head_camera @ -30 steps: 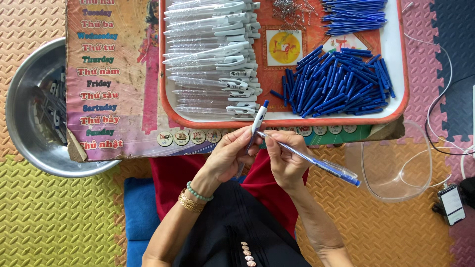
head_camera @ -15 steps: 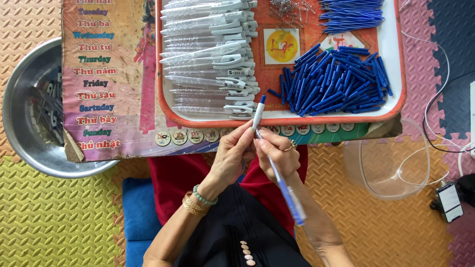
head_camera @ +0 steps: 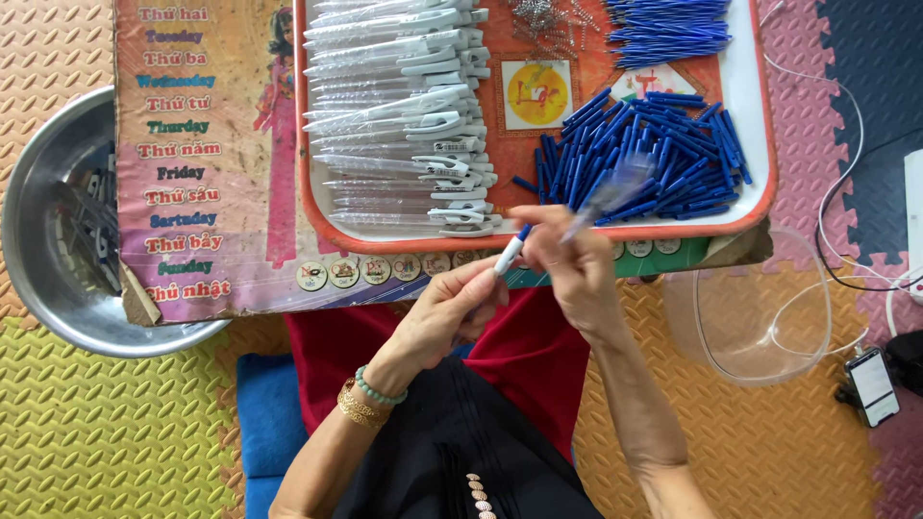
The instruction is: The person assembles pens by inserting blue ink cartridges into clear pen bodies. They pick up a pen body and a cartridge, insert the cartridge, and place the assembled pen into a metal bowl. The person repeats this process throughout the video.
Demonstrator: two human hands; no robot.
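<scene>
We see pen assembly under way above an orange-rimmed tray (head_camera: 310, 207): the left hand (head_camera: 452, 312) grips a white pen cap (head_camera: 510, 252) with a blue tip, while the right hand (head_camera: 567, 255) pinches a blurred clear barrel (head_camera: 606, 192). A stack of clear barrels with white clips (head_camera: 404, 115) and a heap of blue parts (head_camera: 639, 154) remain on the tray; most of the work looks undone.
</scene>
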